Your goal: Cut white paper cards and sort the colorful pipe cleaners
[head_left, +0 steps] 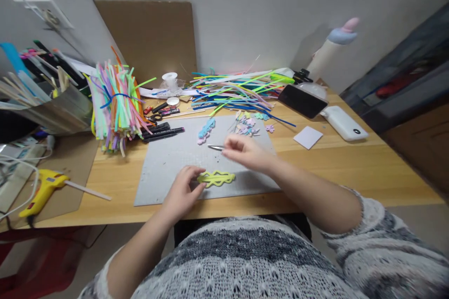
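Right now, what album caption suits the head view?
Left hand touches yellow wavy piece; right hand grips pointed silver tool.

left grip (184, 190) holds yellow wavy piece (217, 178); right grip (246, 153) holds metal tool (215, 147).

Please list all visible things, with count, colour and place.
Wavy piece: 1, yellow, at left hand
Pointed tool: 1, silver, right hand
Mat: 1, grey, table
Small pieces: several, pastel, around mat's back
Fuzzy stems: many, multicoloured, table's back
Tied bundle: 1, multicoloured, left
Markers: several, black, mat's left
Spool: 1, white, back
Phone: 1, black, right
Square card: 1, white, right
Rounded device: 1, white, right
Glue gun: 1, yellow, left
Holder: 1, grey, left
Cardboard: 1, brown, wall
Socket: 1, white, wall
Tall object: 1, cream, right
Table: 1, brown, centre
Red object: 1, red, below table
Sweater: 1, grey-white, bottom
Hands: 2, bare, over mat
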Tool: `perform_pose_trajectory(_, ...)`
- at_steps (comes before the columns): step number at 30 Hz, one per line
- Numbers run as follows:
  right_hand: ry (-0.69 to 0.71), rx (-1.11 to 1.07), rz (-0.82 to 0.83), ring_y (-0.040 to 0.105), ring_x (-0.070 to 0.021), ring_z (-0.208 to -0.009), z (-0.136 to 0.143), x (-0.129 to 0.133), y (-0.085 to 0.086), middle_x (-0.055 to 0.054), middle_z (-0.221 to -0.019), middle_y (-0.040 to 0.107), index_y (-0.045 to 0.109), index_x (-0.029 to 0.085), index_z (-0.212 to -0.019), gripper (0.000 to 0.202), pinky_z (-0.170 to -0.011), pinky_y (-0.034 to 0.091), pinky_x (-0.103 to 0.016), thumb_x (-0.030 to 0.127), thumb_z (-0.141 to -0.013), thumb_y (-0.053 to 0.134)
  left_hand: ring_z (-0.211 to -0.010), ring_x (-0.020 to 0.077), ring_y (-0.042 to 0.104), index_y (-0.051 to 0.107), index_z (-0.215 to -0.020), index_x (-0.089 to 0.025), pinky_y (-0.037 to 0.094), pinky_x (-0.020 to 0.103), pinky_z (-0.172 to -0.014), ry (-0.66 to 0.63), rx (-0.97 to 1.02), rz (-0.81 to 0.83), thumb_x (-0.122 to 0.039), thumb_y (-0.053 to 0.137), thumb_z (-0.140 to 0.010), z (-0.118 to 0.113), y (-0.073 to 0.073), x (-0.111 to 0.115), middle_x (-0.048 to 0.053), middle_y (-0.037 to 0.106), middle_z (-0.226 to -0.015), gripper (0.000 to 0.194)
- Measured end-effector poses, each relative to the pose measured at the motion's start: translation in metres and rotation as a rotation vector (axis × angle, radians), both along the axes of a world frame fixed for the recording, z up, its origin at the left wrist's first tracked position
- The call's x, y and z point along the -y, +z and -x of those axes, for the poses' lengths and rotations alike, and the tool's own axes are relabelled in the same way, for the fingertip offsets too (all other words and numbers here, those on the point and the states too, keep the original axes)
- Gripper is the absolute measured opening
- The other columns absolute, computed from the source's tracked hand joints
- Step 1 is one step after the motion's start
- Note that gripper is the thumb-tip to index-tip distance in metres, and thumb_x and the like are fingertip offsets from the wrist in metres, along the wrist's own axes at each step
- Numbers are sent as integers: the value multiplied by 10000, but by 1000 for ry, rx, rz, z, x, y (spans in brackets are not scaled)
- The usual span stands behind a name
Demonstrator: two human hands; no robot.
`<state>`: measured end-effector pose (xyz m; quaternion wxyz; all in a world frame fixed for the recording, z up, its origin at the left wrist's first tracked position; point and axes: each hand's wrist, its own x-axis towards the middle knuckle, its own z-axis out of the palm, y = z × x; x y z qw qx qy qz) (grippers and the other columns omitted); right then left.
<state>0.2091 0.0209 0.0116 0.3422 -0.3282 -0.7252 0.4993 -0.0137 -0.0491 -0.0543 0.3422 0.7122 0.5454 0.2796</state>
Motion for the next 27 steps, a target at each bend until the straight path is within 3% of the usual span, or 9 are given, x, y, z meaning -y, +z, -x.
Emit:
perform_pose_trajectory(2, 56, 397, -201, 506, -144, -702, -8, 9, -22, -34, -815, 576, 551, 183, -884, 195, -614, 379, -268, 315, -767, 635, -1031, 231, 520, 538, -1139, -198, 423, 416, -913, -66, -108, -41, -220, 612, -795, -1, 2, -1, 85, 564, -1092, 353)
perform_pose_trajectory(4, 146, 615, -343, 532, -202, -859, -11, 20, -43, -95, -1020, 586, 563, 186, -1055, 324, -693, 401, -306, 314, -770, 653, -1062, 240, 503, 502, -1177, -197, 406, 430, -937, -94, -181, -71, -195, 622, -784, -3, 2, -2, 88, 560, -1121, 411)
perform_pose_trajectory(8, 168, 660, -348, 527, -209, -882, -12, 27, -62, -110, -1010, 581, 594, 166, -1030, 191, -749, 400, -338, 220, -875, 497, -1018, 232, 524, 518, -1132, -192, 430, 418, -903, -82, -237, -73, -185, 565, -825, -5, 2, -6, 82, 575, -1071, 310)
perform_pose_trajectory(11, 105, 331, 45, 507, -172, -812, -11, 17, -63, -56, -860, 582, 620, 165, -893, 114, -746, 386, -313, 151, -801, 554, -1019, 230, 538, 555, -1121, -219, 445, 407, -901, -163, -253, -32, -188, 560, -823, -4, 8, -14, 70, 579, -1071, 300)
perform_pose_trajectory(15, 38, 4, 532, 431, -95, -585, -10, -3, -54, 15, -674, 514, 590, 151, -808, 81, -541, 332, -220, 179, -736, 614, -1147, 235, 509, 486, -1298, -294, 415, 413, -970, -332, -206, -34, -146, 577, -788, -2, 27, -34, 67, 548, -1258, 538)
perform_pose_trajectory(17, 53, -188, 766, 372, -61, -523, -8, -11, -46, 27, -668, 493, 562, 151, -814, 142, -456, 250, -177, 208, -709, 640, -1128, 223, 535, 533, -1258, -283, 417, 401, -961, -352, -127, -54, -158, 573, -798, -3, 40, -46, 63, 584, -1245, 479)
perform_pose_trajectory(19, 72, -378, 976, 316, -42, -492, -6, -16, -40, 47, -634, 444, 523, 159, -809, 194, -426, 188, -149, 207, -674, 653, -982, 200, 601, 638, -1090, -235, 454, 359, -873, -289, -32, -57, -204, 581, -808, -6, 54, -57, 55, 670, -1071, 290)
perform_pose_trajectory(23, 133, -515, 1086, 252, -30, -460, 2, -18, -38, 74, -589, 377, 479, 174, -833, 236, -414, 168, -122, 149, -652, 627, -635, 119, 568, 669, -808, -162, 438, 238, -595, -69, 278, 66, -274, 636, -768, -21, 68, -75, 15, 649, -703, 123)
perform_pose_trajectory(27, 190, -563, 1165, 288, -23, -452, 6, -12, -45, 27, -656, 493, 508, 161, -894, 189, -402, 182, -114, 156, -723, 589, -494, 65, 469, 620, -733, -138, 348, 186, -462, 74, 688, 317, -325, 721, -672, -36, 53, -85, -10, 579, -599, 221)
